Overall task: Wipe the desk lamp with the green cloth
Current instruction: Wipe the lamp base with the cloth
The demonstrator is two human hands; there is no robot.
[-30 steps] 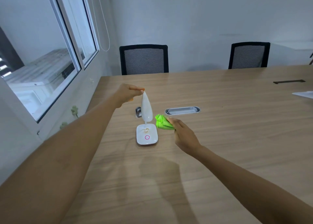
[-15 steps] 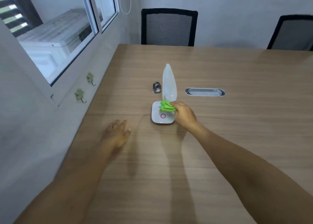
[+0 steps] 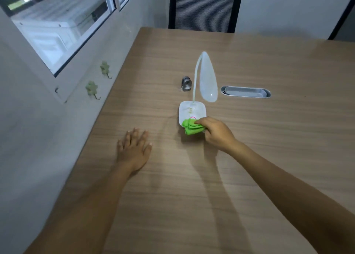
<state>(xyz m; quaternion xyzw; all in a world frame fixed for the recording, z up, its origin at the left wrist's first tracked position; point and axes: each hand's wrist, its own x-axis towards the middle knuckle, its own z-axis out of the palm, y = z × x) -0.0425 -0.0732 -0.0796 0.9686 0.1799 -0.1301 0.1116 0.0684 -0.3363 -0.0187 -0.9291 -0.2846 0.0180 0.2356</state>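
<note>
A small white desk lamp [image 3: 207, 81] stands on the wooden table [image 3: 269, 138], with a teardrop head on a thin bent neck and a square white base [image 3: 189, 109] bearing a pink ring. My right hand [image 3: 217, 133] grips a bunched green cloth [image 3: 191, 128] that lies over the base's near edge, covering part of the pink ring. My left hand [image 3: 134, 148] rests flat on the table, fingers spread, well left of the lamp and holding nothing.
A small grey metal object [image 3: 186, 84] stands just left of the lamp's neck. A grey cable slot [image 3: 245, 92] is set in the table to the right. A black chair [image 3: 204, 8] stands at the far edge. Wall, window and two hooks [image 3: 92, 88] lie left.
My left hand let go of the lamp's head and came down flat on the table. My right hand brought the cloth onto the base and drew it toward the near edge.
</note>
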